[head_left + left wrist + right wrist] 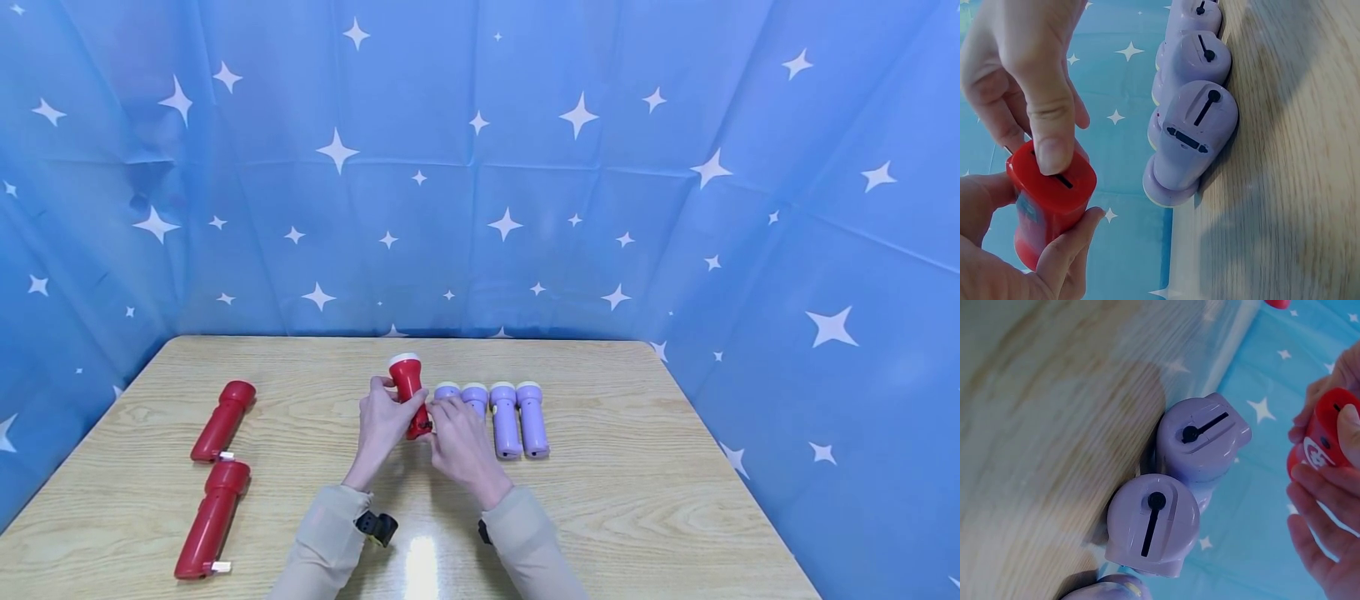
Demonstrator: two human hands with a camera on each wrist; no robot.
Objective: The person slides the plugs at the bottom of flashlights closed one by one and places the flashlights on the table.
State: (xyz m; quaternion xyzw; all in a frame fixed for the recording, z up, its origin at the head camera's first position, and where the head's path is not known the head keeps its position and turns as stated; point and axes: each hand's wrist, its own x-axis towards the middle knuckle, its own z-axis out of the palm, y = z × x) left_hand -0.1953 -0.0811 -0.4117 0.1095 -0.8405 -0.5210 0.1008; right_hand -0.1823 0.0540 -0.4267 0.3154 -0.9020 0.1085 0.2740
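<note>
A red flashlight with a white-rimmed head stands tilted above the table, its head pointing away. My left hand grips its body between thumb and fingers. At the slotted base end, my right hand holds on, the thumb pressing on the slot. In the right wrist view the red flashlight shows a white marking on its side. Just right of it several purple flashlights lie side by side, partly hidden by my right hand. Their slotted ends face me.
Two more red flashlights lie at the left of the wooden table, each with a small white piece sticking out near its base. A blue curtain with white stars hangs behind the table and along its sides.
</note>
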